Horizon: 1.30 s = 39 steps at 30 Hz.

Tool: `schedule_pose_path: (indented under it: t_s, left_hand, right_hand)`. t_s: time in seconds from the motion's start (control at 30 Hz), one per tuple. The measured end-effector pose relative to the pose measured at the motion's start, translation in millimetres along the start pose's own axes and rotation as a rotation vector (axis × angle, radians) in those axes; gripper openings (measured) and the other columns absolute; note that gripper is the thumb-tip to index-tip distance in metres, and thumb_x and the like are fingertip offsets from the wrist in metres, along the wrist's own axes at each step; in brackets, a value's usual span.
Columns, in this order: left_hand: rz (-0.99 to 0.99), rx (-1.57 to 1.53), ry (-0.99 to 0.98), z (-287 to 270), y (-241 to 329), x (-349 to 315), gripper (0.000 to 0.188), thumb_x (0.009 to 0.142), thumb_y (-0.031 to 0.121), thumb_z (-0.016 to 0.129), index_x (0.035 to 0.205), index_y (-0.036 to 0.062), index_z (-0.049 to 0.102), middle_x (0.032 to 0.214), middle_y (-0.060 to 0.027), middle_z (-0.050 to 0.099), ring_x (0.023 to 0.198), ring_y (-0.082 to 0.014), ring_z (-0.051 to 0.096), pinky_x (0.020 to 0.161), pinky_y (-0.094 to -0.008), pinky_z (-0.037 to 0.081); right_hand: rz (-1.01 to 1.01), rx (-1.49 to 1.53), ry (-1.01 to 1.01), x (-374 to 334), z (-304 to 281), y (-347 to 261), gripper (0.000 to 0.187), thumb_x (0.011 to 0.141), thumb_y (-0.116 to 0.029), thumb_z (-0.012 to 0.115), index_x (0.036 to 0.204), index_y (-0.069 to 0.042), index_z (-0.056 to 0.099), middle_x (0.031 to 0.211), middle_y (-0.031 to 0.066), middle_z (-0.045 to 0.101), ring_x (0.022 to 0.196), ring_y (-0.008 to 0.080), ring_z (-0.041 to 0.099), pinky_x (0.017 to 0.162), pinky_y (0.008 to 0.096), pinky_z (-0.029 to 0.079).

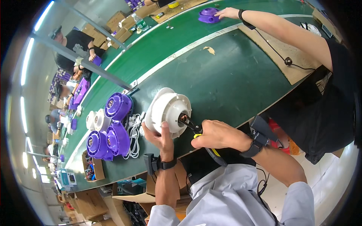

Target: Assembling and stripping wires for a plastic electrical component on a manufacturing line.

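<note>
While the left hand [160,140] steadies a white round part [160,109] near the front edge of the green table [226,75], the right hand [222,135] works a pair of pliers [196,129] at its middle. The left grip is parted only as far as the part's lower rim: the thumb presses up along the near side, and the fingers go round behind, mostly out of sight. The right grip is closed around the black and yellow handles, with the handle ends sticking out below the fist. The tips of the pliers reach into the dark hole at the part's centre, where something coppery shows; whether they are clamped on it, I cannot tell. The white part is tilted, its open centre facing the right hand. Just left of it lie a bundle of white cable [134,137] and three purple round parts [118,140]. Across the table, a co-worker's hand [227,13] touches another purple part [208,16].
</note>
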State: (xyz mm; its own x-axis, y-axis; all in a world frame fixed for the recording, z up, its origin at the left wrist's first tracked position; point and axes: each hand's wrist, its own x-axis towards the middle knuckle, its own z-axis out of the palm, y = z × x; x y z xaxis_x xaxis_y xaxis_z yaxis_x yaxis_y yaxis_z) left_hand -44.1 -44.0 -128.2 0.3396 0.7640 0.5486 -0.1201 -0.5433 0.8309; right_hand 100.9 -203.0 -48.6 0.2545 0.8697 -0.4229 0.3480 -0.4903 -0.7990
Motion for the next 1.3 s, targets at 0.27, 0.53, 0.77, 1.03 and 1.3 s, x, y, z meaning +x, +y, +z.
schedule_pose_path:
  t_s: [0.27,0.53,0.77,1.03,1.3]
  left_hand:
    - [0.038,0.075,-0.033,-4,-2,-5,0.064,0.084,0.037,0.074,0.127,-0.0042,0.049,0.112,-0.0122,0.059,0.100,-0.0197,0.058,0.087,-0.0335,0.047]
    - [-0.007,0.040,0.020,4,3,1,0.056,0.088,0.032,0.073,0.124,-0.0053,0.050,0.108,-0.0118,0.060,0.098,-0.0194,0.057,0.086,-0.0332,0.047]
    - [0.112,0.105,0.013,5,1,9,0.047,0.081,0.026,0.078,0.108,-0.0059,0.055,0.086,-0.0128,0.064,0.076,-0.0176,0.059,0.066,-0.0315,0.049]
    - [0.148,0.200,-0.095,5,4,8,0.049,0.083,0.026,0.077,0.113,-0.0057,0.055,0.091,-0.0124,0.063,0.081,-0.0172,0.059,0.070,-0.0319,0.049]
    - [0.091,0.222,-0.061,-5,-4,26,0.039,0.085,0.014,0.074,0.113,-0.0062,0.055,0.099,-0.0125,0.064,0.089,-0.0171,0.060,0.078,-0.0305,0.050]
  right_hand:
    - [0.046,0.145,-0.176,19,2,15,0.042,0.069,-0.033,0.064,0.061,0.006,0.050,0.053,0.0133,0.043,0.051,0.0274,0.037,0.052,0.0405,0.036]
    - [-0.170,-0.360,0.387,12,18,16,0.038,0.064,-0.022,0.064,0.073,0.015,0.059,0.061,0.0313,0.059,0.067,0.0440,0.068,0.065,0.0455,0.055]
    - [-0.230,-0.511,0.418,14,16,18,0.044,0.061,-0.023,0.065,0.079,0.017,0.059,0.072,0.0344,0.064,0.070,0.0457,0.068,0.065,0.0446,0.056]
    - [0.009,0.658,-0.261,30,24,52,0.035,0.065,-0.030,0.070,0.064,0.005,0.063,0.067,0.0205,0.065,0.062,0.0339,0.067,0.065,0.0425,0.053]
    - [-0.135,-0.263,0.299,-3,19,33,0.043,0.065,-0.023,0.069,0.084,0.014,0.059,0.072,0.0320,0.064,0.072,0.0476,0.067,0.071,0.0468,0.055]
